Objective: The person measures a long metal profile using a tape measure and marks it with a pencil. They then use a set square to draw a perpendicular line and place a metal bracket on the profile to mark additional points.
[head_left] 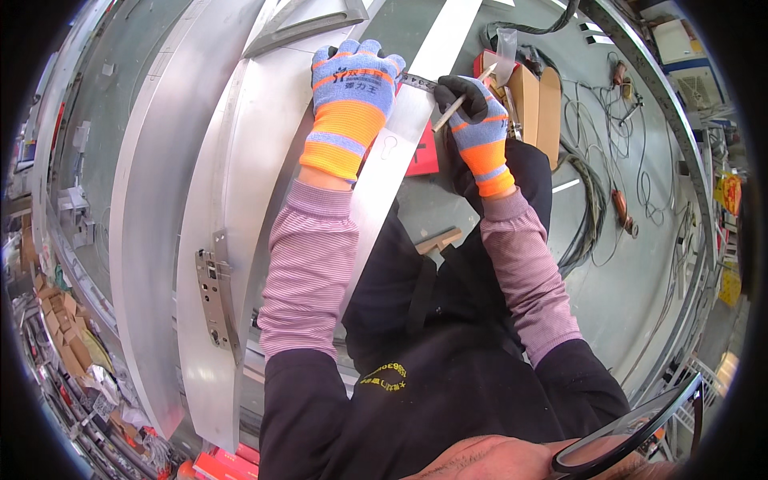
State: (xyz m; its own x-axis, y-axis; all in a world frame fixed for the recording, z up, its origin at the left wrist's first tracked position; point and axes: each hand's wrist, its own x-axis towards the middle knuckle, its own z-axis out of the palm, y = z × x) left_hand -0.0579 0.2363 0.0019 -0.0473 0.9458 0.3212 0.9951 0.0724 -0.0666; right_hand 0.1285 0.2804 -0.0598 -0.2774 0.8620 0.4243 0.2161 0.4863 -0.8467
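Note:
A silvery metal profile [392, 152] slants from beside my legs up to the far edge. My left hand [352, 112], in a blue and orange work glove, lies over its left side with fingers curled. A dark measuring strip [418, 82] with markings runs out from under those fingers across the profile toward my right hand [478, 120]. That hand, in a matching glove with dark fingertips, pinches a pale pencil-like stick [450, 113] at the profile's right edge. A small outline [389, 146] is drawn on the metal. The left palm's underside is hidden.
More long metal profiles [152, 200] lie to the left, one bearing a metal lock plate [214, 300]. A triangular metal square [308, 30] rests at the far side. Right of my knees are a cardboard box [524, 100], coiled cables [588, 228] and an orange power tool [620, 206].

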